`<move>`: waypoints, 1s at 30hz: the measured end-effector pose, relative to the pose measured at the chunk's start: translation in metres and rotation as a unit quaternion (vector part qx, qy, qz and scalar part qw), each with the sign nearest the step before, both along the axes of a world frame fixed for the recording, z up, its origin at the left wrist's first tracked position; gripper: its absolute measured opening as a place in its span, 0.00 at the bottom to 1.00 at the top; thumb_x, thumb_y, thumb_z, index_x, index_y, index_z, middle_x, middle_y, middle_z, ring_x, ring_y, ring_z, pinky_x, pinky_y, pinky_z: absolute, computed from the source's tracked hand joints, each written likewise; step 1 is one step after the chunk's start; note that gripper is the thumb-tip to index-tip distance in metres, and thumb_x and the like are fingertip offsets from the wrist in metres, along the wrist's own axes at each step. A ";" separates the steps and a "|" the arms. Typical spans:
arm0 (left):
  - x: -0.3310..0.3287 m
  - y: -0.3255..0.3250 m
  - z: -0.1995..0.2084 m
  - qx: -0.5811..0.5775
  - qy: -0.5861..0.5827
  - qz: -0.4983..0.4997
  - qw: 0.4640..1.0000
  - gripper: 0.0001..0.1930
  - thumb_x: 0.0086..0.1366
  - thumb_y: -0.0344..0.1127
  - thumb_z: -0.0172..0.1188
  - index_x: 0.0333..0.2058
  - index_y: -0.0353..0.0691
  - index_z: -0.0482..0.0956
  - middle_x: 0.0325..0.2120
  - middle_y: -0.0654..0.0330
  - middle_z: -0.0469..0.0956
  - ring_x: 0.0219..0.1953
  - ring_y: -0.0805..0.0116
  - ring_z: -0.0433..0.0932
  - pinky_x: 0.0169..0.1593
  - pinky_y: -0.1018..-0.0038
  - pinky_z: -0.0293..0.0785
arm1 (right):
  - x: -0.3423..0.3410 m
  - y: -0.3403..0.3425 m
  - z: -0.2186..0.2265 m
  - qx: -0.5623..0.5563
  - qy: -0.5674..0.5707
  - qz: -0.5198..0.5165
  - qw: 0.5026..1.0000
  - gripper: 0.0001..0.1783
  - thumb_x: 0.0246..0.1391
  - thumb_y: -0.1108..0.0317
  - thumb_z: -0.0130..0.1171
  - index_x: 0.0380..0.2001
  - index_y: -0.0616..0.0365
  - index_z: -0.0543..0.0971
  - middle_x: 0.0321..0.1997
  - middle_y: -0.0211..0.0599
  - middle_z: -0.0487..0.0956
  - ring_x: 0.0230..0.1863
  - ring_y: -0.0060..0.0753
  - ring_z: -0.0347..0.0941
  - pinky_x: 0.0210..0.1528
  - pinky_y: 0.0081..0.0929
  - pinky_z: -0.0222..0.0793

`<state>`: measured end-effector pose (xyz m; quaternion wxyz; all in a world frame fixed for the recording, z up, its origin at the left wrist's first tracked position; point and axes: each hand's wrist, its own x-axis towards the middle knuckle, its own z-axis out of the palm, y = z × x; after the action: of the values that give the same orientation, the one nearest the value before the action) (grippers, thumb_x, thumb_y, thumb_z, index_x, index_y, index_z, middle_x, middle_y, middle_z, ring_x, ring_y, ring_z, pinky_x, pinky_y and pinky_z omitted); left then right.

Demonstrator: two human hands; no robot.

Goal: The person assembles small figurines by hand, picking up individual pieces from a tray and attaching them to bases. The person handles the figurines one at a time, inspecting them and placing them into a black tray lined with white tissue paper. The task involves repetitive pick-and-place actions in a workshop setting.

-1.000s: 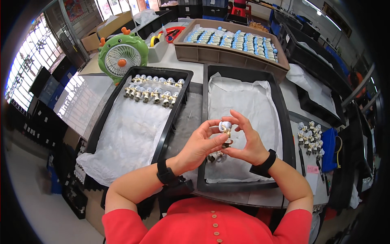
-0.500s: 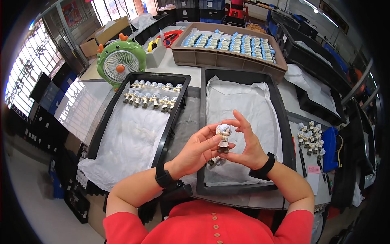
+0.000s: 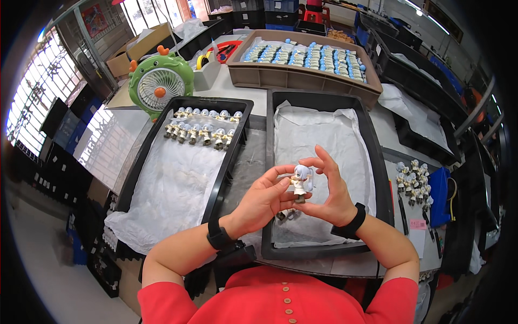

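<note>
Between my two hands, above the near part of the right black tray (image 3: 272, 162), is a small white-haired figurine (image 3: 300, 182) in a white outfit, held upright. My left hand (image 3: 265, 193) pinches it from the left with thumb and fingers. On its other side my right hand (image 3: 333, 193) curves round, thumb by the figurine's feet and fingers at its head. Under my hands, partly hidden, another small figurine (image 3: 286, 214) lies on the tray's white paper liner. The left black tray (image 3: 141, 162) holds two rows of similar figurines (image 3: 205, 134) at its far end.
A pile of figurines (image 3: 413, 181) lies at the right beside a blue bin (image 3: 440, 197), pens and a paper slip (image 3: 416, 237). Behind the trays stand a green fan (image 3: 160, 86) and a brown crate (image 3: 302, 75) filled with rows of blue-topped pieces.
The figurine has been turned in my fingers: it faced front before and now faces more to the left, with its side hair showing. Both hands stay nearly in place.
</note>
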<state>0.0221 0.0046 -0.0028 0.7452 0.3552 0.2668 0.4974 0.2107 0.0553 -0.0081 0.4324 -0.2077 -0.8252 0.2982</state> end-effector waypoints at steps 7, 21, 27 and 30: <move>0.005 -0.003 0.000 0.043 0.024 -0.050 0.998 0.25 0.70 0.48 0.42 0.57 0.35 0.59 0.51 0.54 0.68 0.53 0.57 0.71 0.51 0.65 0.73 | -0.005 -0.001 0.002 0.081 -0.001 0.037 0.996 0.57 0.31 0.74 0.72 0.65 0.49 0.51 0.54 0.37 0.69 0.56 0.38 0.62 0.54 0.32 0.64; 0.003 0.000 -0.001 0.009 -0.013 -0.076 0.997 0.26 0.70 0.50 0.39 0.57 0.36 0.59 0.53 0.53 0.66 0.54 0.59 0.70 0.51 0.65 0.72 | -0.004 0.001 -0.004 -0.026 -0.004 0.052 0.998 0.60 0.30 0.64 0.75 0.66 0.51 0.49 0.56 0.36 0.69 0.56 0.39 0.62 0.58 0.34 0.59; 0.004 -0.001 0.002 -0.003 -0.020 -0.069 0.997 0.25 0.71 0.50 0.36 0.58 0.37 0.59 0.53 0.57 0.66 0.53 0.63 0.70 0.49 0.69 0.71 | -0.003 0.002 -0.007 -0.055 -0.011 0.049 0.997 0.60 0.30 0.67 0.74 0.66 0.50 0.48 0.57 0.36 0.69 0.56 0.39 0.62 0.59 0.34 0.57; 0.003 -0.001 0.002 0.003 -0.027 -0.067 0.997 0.24 0.72 0.48 0.36 0.57 0.37 0.59 0.53 0.58 0.66 0.52 0.65 0.71 0.47 0.71 0.72 | -0.003 0.003 -0.005 -0.057 -0.028 0.052 0.997 0.62 0.31 0.70 0.74 0.66 0.50 0.45 0.56 0.40 0.69 0.57 0.38 0.64 0.61 0.37 0.57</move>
<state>0.0254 0.0035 -0.0013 0.7828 0.3611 0.2205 0.4563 0.2079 0.0583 -0.0134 0.3807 -0.1973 -0.8284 0.3605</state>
